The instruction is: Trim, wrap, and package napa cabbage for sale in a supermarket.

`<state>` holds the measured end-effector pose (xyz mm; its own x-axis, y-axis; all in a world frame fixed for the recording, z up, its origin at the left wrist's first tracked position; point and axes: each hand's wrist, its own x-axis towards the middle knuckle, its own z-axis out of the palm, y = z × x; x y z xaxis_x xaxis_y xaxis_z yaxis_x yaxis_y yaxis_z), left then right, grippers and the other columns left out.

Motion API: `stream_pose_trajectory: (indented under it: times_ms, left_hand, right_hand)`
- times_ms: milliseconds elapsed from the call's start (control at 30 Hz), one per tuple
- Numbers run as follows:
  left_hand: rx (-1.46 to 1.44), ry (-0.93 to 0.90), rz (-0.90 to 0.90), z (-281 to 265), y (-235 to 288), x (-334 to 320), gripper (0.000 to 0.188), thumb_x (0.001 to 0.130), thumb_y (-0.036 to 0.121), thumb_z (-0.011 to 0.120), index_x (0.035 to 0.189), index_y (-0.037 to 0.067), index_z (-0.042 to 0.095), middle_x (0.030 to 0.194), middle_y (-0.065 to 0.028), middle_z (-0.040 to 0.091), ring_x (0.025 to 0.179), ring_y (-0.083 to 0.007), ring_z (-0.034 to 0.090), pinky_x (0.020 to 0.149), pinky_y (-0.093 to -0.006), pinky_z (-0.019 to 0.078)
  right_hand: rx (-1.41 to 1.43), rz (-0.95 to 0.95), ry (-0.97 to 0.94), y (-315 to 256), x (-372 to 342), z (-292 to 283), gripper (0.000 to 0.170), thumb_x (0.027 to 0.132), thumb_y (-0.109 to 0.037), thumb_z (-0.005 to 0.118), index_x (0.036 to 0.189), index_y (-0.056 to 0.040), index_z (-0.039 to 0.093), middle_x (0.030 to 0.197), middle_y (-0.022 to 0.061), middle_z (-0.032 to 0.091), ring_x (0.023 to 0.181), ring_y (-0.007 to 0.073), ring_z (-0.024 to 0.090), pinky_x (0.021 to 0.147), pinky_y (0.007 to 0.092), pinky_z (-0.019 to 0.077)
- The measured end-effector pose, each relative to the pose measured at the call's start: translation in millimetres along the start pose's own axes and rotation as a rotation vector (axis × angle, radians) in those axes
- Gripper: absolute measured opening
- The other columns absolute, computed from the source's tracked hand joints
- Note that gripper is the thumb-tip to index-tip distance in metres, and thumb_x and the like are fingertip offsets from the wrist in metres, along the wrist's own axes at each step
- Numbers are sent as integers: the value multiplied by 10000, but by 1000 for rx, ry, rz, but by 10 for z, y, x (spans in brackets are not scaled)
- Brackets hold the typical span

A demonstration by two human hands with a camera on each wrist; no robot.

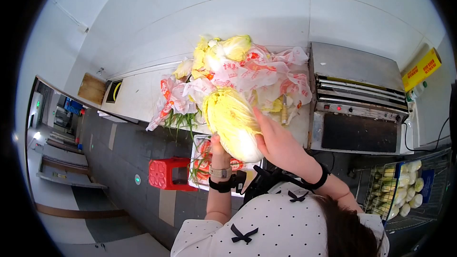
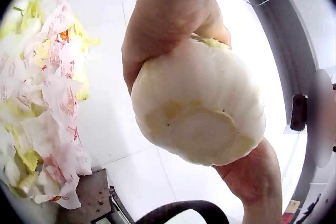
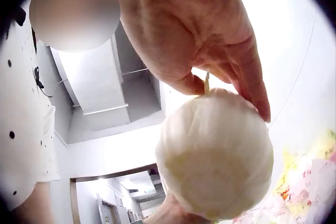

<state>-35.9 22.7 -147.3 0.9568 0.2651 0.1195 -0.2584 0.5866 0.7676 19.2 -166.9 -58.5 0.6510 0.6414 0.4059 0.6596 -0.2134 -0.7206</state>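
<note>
Between both hands, in front of the body, is a napa cabbage [image 1: 233, 121] with yellow leaves and a thick white base. Its flat cut base [image 2: 202, 132] faces the left wrist camera. My left hand [image 1: 218, 148] grips its left side, fingers mostly hidden behind it. On the opposite side, my right hand [image 1: 278, 138] holds it, thumb and fingers spread around the white part [image 3: 215, 145] in the right wrist view. Beyond it on the counter lie loose cabbage leaves [image 1: 235, 47] and crumpled printed plastic bags [image 1: 243, 74].
A knife with a wooden handle [image 1: 284, 114] lies at the counter's right, beside a metal wrapping machine [image 1: 357, 95]. Green stalks [image 1: 183, 120] hang over the front edge. Below are a red stool [image 1: 164, 173] and a white box [image 1: 194, 162]. A cart [image 1: 381, 181] holds several cabbages.
</note>
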Motion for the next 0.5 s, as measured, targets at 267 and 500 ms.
stream_pose_trajectory:
  times_ms: [267, 500]
  left_hand:
    - [-6, 27, -75, -46, -4, -59, 946, 619, 475, 685, 1330, 5, 275, 1275, -181, 428, 1121, -316, 481, 947, -432, 416]
    - [87, 5, -56, -79, 3, -32, 983, 614, 530, 686, 1340, 18, 266, 1280, -172, 428, 1126, -322, 477, 952, -447, 410]
  right_hand:
    - [13, 27, -84, 87, 3, -37, 660, 746, -77, 544, 1323, 42, 246, 1022, 229, 511, 896, 350, 541, 774, 392, 454]
    - [146, -16, -81, 227, -14, -71, 640, 774, -156, 576, 1319, 5, 281, 1104, 218, 481, 1016, 346, 491, 868, 396, 403]
